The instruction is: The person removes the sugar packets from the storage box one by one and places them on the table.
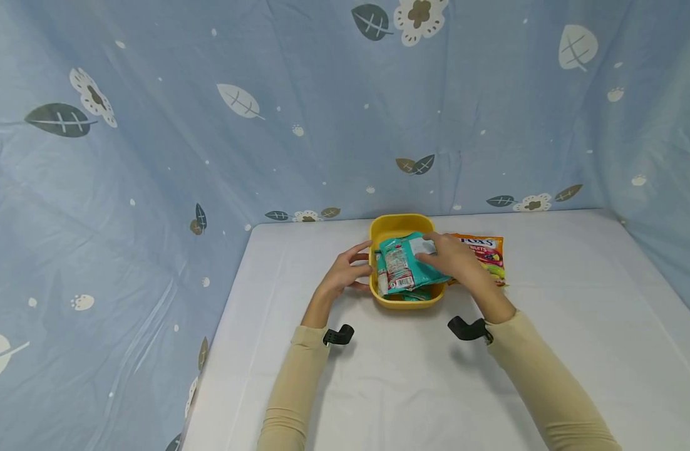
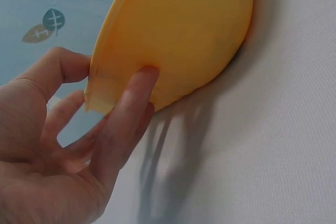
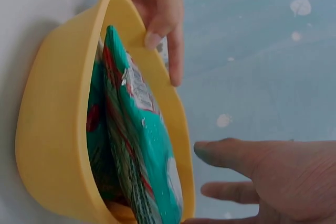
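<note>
Teal packet (image 1: 398,266) lies just below the right fingers (image 3: 231,191).

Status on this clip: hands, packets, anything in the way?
Left hand touching yellow bin. Right hand over upper teal packet, no clear grip. Packet inside bin, another beneath. Orange packet outside bin, not blocking it.

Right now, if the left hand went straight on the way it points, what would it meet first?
The yellow bin; the left hand seems to touch its side, though exact contact is unclear.
</note>
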`<move>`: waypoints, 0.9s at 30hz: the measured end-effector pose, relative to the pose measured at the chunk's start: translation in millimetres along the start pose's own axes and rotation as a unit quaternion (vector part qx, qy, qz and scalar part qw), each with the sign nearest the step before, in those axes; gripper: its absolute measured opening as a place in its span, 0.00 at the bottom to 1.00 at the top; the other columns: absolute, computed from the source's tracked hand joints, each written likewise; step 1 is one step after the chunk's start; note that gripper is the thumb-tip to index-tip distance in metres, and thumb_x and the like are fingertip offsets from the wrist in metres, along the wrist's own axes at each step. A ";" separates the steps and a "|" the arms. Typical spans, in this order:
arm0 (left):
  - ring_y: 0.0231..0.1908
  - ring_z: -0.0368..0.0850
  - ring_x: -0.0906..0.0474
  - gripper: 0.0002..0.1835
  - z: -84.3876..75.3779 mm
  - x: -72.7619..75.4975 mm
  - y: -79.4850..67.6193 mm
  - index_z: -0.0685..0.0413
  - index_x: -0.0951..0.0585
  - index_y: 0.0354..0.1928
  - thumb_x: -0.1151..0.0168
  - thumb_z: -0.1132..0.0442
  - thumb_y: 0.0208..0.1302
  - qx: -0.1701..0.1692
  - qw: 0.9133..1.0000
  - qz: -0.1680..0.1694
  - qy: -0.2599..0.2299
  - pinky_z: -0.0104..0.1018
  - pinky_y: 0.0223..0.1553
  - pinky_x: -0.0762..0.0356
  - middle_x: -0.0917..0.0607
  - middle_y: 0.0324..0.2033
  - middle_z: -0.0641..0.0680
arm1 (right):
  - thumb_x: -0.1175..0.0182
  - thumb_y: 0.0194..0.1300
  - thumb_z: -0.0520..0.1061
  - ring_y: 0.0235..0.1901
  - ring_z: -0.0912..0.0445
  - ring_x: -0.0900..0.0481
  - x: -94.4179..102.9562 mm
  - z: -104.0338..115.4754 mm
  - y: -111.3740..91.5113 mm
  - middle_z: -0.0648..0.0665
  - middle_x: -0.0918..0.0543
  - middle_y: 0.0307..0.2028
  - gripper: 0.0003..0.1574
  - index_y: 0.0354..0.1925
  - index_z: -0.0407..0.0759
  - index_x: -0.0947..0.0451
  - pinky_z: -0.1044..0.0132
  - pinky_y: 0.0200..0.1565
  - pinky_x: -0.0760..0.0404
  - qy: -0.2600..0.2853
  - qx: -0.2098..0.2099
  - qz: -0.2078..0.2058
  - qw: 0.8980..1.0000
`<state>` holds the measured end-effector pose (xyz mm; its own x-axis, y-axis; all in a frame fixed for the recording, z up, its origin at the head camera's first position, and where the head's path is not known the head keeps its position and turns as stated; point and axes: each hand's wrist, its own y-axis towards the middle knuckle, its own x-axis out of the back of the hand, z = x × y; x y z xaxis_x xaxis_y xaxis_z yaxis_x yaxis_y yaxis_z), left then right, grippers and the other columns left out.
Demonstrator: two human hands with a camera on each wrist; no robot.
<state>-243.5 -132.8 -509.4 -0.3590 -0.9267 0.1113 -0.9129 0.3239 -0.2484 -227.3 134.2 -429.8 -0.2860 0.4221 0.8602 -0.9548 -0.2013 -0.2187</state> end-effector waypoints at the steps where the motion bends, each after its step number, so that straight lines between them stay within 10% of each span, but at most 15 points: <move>1: 0.47 0.50 0.17 0.38 0.0 0.1 0.1 0.34 0.34 0.72 0.36 0.66 0.61 0.000 1.000 0.001 -0.001 0.43 0.30 0.10 0.26 0.63 0.56 | 0.42 0.69 0.58 0.64 0.35 0.31 0.0 0.9 0.2 0.29 0.30 0.66 0.41 0.70 0.37 0.37 0.35 0.64 0.28 0.002 -0.007 -0.001 1.000; 27: 0.52 0.55 0.20 0.37 0.9 0.1 2.3 0.28 0.31 0.69 0.34 0.66 0.61 0.008 1.000 0.000 -0.004 0.49 0.36 0.11 0.27 0.63 0.56 | 0.42 0.69 0.56 0.56 0.38 0.27 -8.3 11.6 12.1 0.31 0.24 0.59 0.35 0.65 0.36 0.30 0.40 0.62 0.25 0.066 0.007 -0.053 0.996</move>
<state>-245.5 -132.4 -510.7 -0.3578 -0.9281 0.1027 -0.9096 0.3216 -0.2632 -235.6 118.0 -434.2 -0.1921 0.5537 0.8103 -0.9793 -0.1614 -0.1219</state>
